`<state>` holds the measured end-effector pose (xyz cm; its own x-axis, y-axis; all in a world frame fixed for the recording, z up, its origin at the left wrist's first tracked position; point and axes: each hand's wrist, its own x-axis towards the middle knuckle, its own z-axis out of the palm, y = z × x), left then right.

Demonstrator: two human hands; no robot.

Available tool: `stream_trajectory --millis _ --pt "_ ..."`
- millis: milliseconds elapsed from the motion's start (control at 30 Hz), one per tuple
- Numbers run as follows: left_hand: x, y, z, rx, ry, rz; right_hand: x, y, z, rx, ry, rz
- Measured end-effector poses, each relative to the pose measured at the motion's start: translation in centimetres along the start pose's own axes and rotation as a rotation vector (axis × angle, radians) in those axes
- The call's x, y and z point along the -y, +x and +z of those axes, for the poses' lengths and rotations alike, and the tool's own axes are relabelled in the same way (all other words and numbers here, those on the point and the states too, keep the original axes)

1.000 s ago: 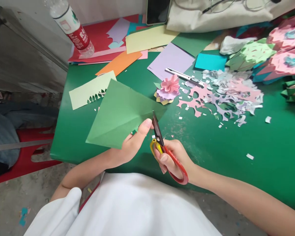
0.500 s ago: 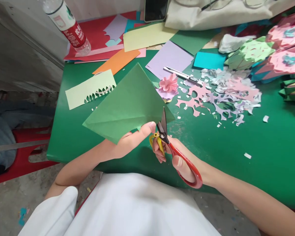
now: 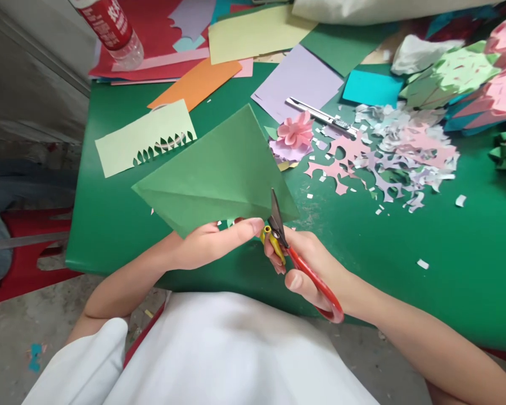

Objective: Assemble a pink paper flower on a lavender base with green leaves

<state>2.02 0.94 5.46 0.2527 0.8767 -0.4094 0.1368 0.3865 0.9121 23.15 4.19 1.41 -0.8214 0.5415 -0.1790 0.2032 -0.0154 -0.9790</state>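
Observation:
A creased green sheet of paper (image 3: pixel 219 169) is held up above the table by my left hand (image 3: pixel 219 242), the thumb on top and the other fingers mostly hidden beneath. In my right hand (image 3: pixel 306 270) are scissors (image 3: pixel 280 230) with red handles and dark blades, a yellow piece at the pivot side. My right thumb goes through the red loop. One blade lies over the green paper near its right corner; the other blade is hidden under the sheet. Left of the paper, a pale green strip (image 3: pixel 143 135) with leaf-shaped cut-outs lies on the table.
A pink paper flower (image 3: pixel 296 132) and a utility knife (image 3: pixel 320 117) lie beyond the sheet. Paper scraps (image 3: pixel 405 152) spread to the right, below folded paper flowers (image 3: pixel 451 79). At the back are a bottle (image 3: pixel 113 34), orange paper (image 3: pixel 198 84) and lilac paper (image 3: pixel 297 79).
The scissor blades have come together around the green paper, near its right corner. The view has tilted down slightly, so the background things sit higher.

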Motion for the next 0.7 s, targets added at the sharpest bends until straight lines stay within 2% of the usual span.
stream_trajectory --millis 133,233,367,433,700 --pt "0.75 -0.57 -0.39 -0.187 0.16 -0.016 0.26 -0.03 -0.01 -0.014 -0.024 -0.001" --pt "0.99 -0.55 -0.39 -0.294 0.206 0.056 0.38 -0.07 -0.02 -0.009 -0.028 -0.002" --pt "0.51 0.04 -0.27 -0.298 0.245 0.285 0.32 -0.15 -0.05 0.0 -0.024 -0.007" --pt "0.3 0.27 -0.24 -0.31 0.267 0.357 0.27 -0.19 -0.04 -0.002 -0.023 -0.009" --pt "0.52 0.31 -0.05 -0.336 0.269 0.415 0.0 -0.27 -0.1 0.002 -0.04 -0.016"
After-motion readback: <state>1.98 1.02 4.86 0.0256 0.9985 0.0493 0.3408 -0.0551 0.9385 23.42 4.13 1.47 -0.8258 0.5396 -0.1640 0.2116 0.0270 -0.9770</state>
